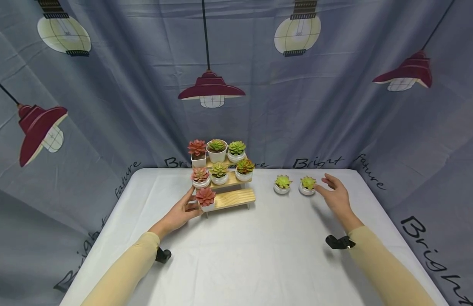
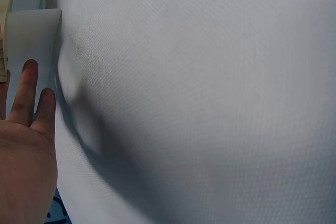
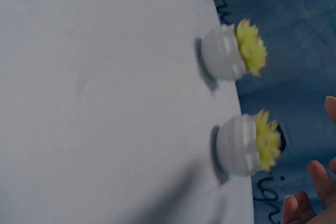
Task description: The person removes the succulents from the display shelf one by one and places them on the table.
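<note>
A three-tier stand with wooden steps [image 1: 236, 197] and white sides holds small potted succulents. On its lowest step, at the left end, sits a red succulent [image 1: 206, 196]. My left hand [image 1: 179, 214] is at the stand's left side; the left wrist view shows its fingers [image 2: 25, 93] extended along the white side panel [image 2: 34, 38]. To the right, two yellow-green succulents in round white pots stand on the table: a left one [image 1: 282, 182] and a right one [image 1: 307, 185]. Beside the right pot [image 3: 239, 145], my right hand [image 1: 337, 200] has its fingers spread and holds nothing.
Three succulents, one a green plant in a tall white pot [image 1: 217, 156], stand on the top step. Three more, including a pink one [image 1: 200, 175], fill the middle step. A grey curtain [image 1: 152, 106] hangs behind the white table [image 1: 255, 255].
</note>
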A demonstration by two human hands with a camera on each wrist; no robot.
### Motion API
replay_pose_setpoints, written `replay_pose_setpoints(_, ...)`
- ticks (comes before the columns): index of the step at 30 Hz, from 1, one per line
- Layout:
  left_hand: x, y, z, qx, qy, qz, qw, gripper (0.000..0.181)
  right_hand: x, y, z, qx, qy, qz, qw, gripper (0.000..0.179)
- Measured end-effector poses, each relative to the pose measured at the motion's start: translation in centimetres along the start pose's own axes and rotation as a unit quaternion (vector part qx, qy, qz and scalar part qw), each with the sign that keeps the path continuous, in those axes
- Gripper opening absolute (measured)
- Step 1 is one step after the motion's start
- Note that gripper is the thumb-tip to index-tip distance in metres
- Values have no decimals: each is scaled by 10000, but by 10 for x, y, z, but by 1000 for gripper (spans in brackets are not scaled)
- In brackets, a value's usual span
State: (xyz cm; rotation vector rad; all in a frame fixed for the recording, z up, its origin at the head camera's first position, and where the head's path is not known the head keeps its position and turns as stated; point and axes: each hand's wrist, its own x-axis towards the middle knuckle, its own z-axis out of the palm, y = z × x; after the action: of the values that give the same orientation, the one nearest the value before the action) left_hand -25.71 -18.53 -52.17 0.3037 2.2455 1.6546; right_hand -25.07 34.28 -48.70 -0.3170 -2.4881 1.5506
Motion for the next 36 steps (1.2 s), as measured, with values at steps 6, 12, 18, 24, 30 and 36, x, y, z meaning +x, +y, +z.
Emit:
replay_pose_setpoints(6,-1,-1,0,-28,-45,79,10000,104,-13,-26,16,239,-20,-277,9993,68)
replay_pose_setpoints(12,-1,-2,0,-116,-84,107,9998,105,-27,-45,41,418,-433,-636,9962,69)
replay_pose_setpoints(18,-1,-2,0,-114,-64,91,9999,105,-39,-59,68,455,-863,-763,9923,66)
replay_pose_setpoints(24,0,-2,0,-131,-75,87,9998,105,-48,-71,93,539,-1225,-870,9872,67)
replay_pose_setpoints(30,-1,-2,0,-109,-67,74,9999,105,-58,-83,119,640,-1659,-1094,9780,64)
replay_pose_setpoints(36,-1,-2,0,-149,-85,197,9997,103,-66,-88,145,773,-2042,-1281,9674,62)
